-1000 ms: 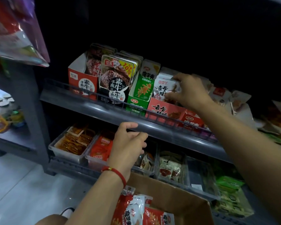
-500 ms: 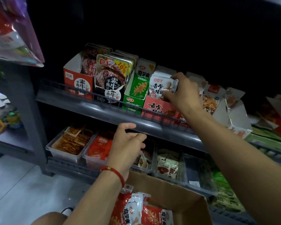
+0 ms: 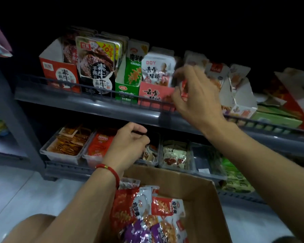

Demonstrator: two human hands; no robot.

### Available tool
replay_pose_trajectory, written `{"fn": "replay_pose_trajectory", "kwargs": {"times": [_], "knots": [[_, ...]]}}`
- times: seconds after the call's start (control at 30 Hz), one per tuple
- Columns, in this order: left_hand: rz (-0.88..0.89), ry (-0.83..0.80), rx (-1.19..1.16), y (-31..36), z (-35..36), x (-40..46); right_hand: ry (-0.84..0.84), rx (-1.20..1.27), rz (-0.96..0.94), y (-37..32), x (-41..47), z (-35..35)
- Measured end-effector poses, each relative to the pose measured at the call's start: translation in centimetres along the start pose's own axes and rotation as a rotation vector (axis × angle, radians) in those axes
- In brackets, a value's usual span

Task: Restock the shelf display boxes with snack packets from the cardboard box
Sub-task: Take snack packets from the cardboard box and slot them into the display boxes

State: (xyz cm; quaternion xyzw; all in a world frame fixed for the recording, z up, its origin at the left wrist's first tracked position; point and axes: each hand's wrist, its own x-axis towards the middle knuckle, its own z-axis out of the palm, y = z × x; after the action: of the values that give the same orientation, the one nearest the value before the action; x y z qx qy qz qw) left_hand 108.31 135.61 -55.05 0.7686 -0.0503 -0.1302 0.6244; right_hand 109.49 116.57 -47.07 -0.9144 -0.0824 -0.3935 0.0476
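Two grey metal shelves [image 3: 102, 109] fill most of what I see from here, one above the other, each with a low rail along its front edge. Next in size is the open brown cardboard box [image 3: 197, 193] just below them at the bottom of my view, holding a loose heap of glossy red, silver and purple foil snack packets [image 3: 158, 207]. On the upper shelf stands a row of printed cardboard display boxes; the pale red display box with white packets [image 3: 153, 92] is where I am working. On the lower shelf sit clear plastic trays [image 3: 60, 155] of orange and red sachets.

My right hand [image 3: 197, 95] is up at that pale red box, fingers pinched on a small red-and-white snack packet [image 3: 183, 90] at the box's right corner; motion blur hides how far in it sits. My left hand [image 3: 128, 146] hovers loosely curled in front of the lower trays, above the cardboard box, and I cannot tell if it holds anything.

I judge these packets light, thin and floppy, with slick foil that could slide out of a loose pinch. I would take each by its flat sealed top edge, thumb in front and fingers behind, and keep it upright so it slots in behind the others without buckling.
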Motion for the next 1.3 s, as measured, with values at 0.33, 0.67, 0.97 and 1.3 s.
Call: {"fn": "replay_pose_trajectory", "kwargs": {"times": [0.33, 0.67, 0.97, 1.3], "knots": [[-0.082, -0.461, 0.855, -8.8, 6.1, -0.4, -0.899, 0.117, 0.089, 1.7, -19.3, 6.5], [-0.4, -0.764, 1.031, -20.0, 9.1, -2.8, -1.56, 0.195, 0.019, 0.5, -31.8, 13.0], [-0.451, -0.674, 0.929, -22.8, 8.6, -1.8, -1.473, -0.021, -0.122, -0.8, -35.0, 14.0], [-0.445, -0.655, 0.763, -21.0, 8.2, -1.4, -1.52, 0.429, 0.508, 3.4, -30.8, 12.2]]}}
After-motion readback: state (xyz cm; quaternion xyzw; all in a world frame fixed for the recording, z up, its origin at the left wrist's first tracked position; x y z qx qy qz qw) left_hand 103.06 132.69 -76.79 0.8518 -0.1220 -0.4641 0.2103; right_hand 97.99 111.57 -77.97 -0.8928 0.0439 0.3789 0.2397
